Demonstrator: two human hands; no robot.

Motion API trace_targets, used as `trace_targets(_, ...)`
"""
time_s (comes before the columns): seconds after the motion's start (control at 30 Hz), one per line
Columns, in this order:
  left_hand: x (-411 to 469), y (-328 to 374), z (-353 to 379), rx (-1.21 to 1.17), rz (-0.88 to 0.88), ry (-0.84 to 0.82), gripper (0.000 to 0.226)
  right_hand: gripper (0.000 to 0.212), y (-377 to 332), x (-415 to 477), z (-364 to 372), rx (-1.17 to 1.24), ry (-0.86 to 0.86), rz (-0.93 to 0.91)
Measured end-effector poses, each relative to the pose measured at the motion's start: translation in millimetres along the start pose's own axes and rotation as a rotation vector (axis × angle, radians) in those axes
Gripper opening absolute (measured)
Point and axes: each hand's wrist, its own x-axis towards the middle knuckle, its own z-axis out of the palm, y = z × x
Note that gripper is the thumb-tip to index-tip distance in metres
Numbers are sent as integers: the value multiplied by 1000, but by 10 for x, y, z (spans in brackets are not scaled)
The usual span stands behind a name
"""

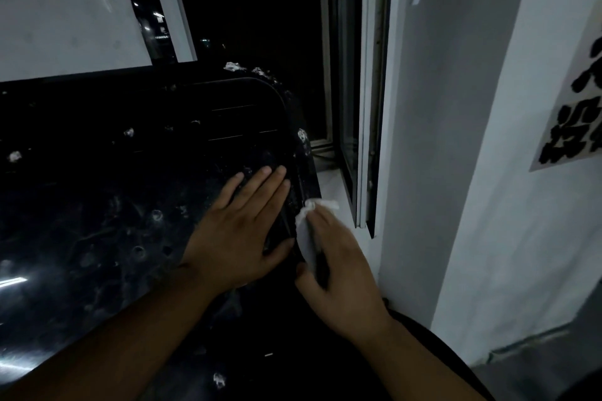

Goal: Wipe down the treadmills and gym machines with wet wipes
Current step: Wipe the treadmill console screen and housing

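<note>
I see smudged black machine panel (97, 205) under left hand (237, 228): palm flat, fingers straight, gripping nothing. Just right of it, right hand (335, 270) clasps white wet wipe (304, 238) against panel's right edge. Window frame (365, 107) beyond its fingertips, poster (573, 107) further right.

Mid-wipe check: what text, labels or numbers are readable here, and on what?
Poster, far right: large black brush characters, cut off by the frame edge; not readable.
Lit signs outside the window: too small and blurred.
Console: too dark; no legible label or number.
Wipe in the right hand: no print visible.
</note>
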Motion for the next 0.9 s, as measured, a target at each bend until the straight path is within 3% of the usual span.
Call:
trace_targets(0.13, 11, 0, -13, -15, 5, 13, 80, 61, -31, 161, -13, -2, 11, 52)
trace_targets(0.33, -8, 3, 7, 1, 3, 18, 82, 66, 0, 122, 4, -27, 23, 49)
trace_targets(0.43, 4, -1, 4, -1, 5, 25, 81, 78, -35, 64, 53, 7, -53, 124)
trace_targets(0.53, 0, 19, 6, -19, -1, 33, 80, 86, -10, -263, 79, -55, -128, 61)
trace_targets(0.7, -23, -20, 18, 14, 18, 2, 83, 85, -23, 240, 176, -89, -30, 122)
trace_targets(0.9, -5, 15, 3, -20, -12, 20, 81, 77, 110, -183, 257, -113, -18, 10)
